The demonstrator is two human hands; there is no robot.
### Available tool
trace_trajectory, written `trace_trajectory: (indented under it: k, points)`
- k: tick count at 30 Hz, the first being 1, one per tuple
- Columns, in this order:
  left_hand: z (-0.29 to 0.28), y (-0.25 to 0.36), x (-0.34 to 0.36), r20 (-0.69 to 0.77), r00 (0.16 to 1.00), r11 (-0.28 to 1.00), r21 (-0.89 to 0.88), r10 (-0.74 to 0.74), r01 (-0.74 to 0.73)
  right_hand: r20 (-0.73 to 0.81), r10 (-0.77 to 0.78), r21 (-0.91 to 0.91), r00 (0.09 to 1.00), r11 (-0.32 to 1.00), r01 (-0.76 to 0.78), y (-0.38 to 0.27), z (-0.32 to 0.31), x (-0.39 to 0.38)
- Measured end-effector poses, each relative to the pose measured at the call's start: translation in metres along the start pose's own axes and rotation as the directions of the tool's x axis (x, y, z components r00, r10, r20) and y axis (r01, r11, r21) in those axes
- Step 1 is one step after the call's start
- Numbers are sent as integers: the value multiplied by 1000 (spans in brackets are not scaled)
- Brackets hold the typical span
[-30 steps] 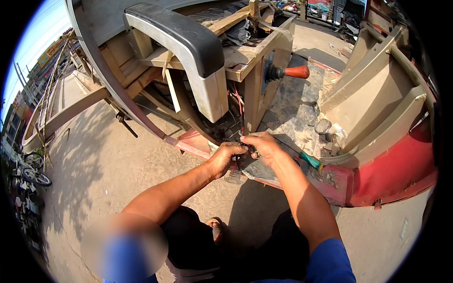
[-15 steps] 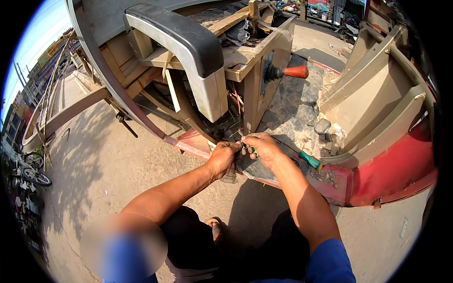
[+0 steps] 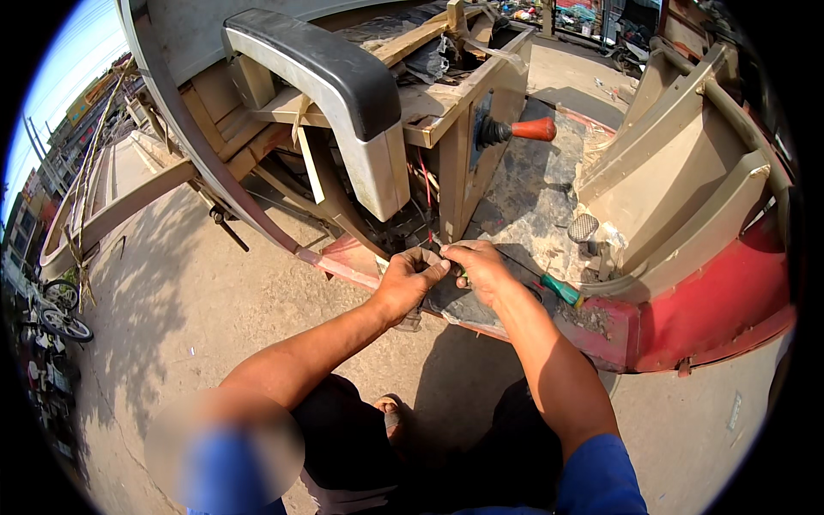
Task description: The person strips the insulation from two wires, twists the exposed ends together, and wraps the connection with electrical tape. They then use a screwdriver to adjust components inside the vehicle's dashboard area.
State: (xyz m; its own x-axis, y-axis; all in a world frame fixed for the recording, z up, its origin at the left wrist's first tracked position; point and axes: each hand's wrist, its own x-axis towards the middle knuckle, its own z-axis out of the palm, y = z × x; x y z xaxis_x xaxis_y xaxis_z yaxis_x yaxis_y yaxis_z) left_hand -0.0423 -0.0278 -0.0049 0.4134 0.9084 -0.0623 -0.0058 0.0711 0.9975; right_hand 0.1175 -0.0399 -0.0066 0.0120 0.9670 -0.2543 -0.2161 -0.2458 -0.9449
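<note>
My left hand (image 3: 407,285) and my right hand (image 3: 479,269) meet fingertip to fingertip at the red sill of an opened vehicle cab. Both are closed in a pinch, and what lies between the fingers is too small and hidden to name. A bit of bright green shows under my right fingers. Just above the hands a thin red wire (image 3: 428,184) hangs down beside a tan wooden post. To the right of my right hand, a screwdriver (image 3: 562,292) with a green handle lies on the cab floor.
A black and grey armrest-like panel (image 3: 378,154) overhangs to the upper left. A lever with a red knob (image 3: 534,129) juts from the wooden box frame (image 3: 481,94). A round pedal (image 3: 583,228) stands on the dirty cab floor. The tan cab wall (image 3: 669,180) rises at right.
My left hand has turned slightly, its thumb now reaching toward the right fingertips. My right hand stays almost in place. The whole view has shifted a little.
</note>
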Motion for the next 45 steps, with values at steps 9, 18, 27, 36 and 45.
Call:
trace_trajectory:
  k: [9, 18, 27, 36, 45]
  points:
    - [-1, 3, -1, -5, 997, 997, -23, -75, 75, -10, 25, -210, 1000, 977, -27, -3, -10, -2]
    - [-1, -20, 20, -72, 996, 999, -36, -43, 40, 102, -37, -940, 994, 324, 108, 15, -30, -10]
    - [-2, -25, 25, -125, 992, 933, 358, 22, 24, -95, -224, -971, 970, 235, -41, -4, -121, -18]
    - [9, -7, 29, -7, 995, 588, 807, 98, -53, -291, -96, -956, 952, 68, -286, 18, -168, -35]
    - [6, 18, 22, 22, 879, 575, 749, 477, -330, -182, -336, -922, 924, 384, -42, -12, -171, -44]
